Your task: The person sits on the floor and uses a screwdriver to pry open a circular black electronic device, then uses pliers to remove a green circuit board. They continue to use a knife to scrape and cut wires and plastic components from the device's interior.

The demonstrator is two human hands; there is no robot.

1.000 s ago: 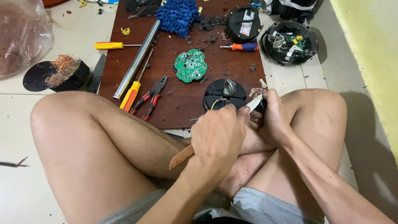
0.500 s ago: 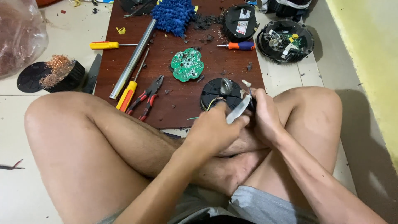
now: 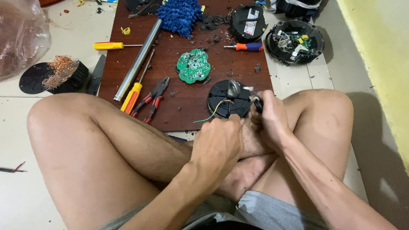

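The black round motor housing (image 3: pixel 229 100) is braced at the board's (image 3: pixel 187 110) near edge. A metal blade (image 3: pixel 233 88), apparently, is clenched in the left hand (image 3: pixel 219 145); just beside, wires are pinched by the right hand (image 3: pixel 268 119).

A board (image 3: pixel 183 110) lies on the floor (image 3: pixel 25 98) ahead of the crossed legs. A round housing (image 3: pixel 228 104) sits at the board's near edge, just ahead of the left hand (image 3: pixel 217 147) and right hand (image 3: pixel 268 117). A circuit board (image 3: pixel 194 66) lies behind it. Pliers (image 3: pixel 151 99) lie to its left, a metal tube (image 3: pixel 137 60) further left. An opened housing (image 3: pixel 295 41) rests off the board, far right.
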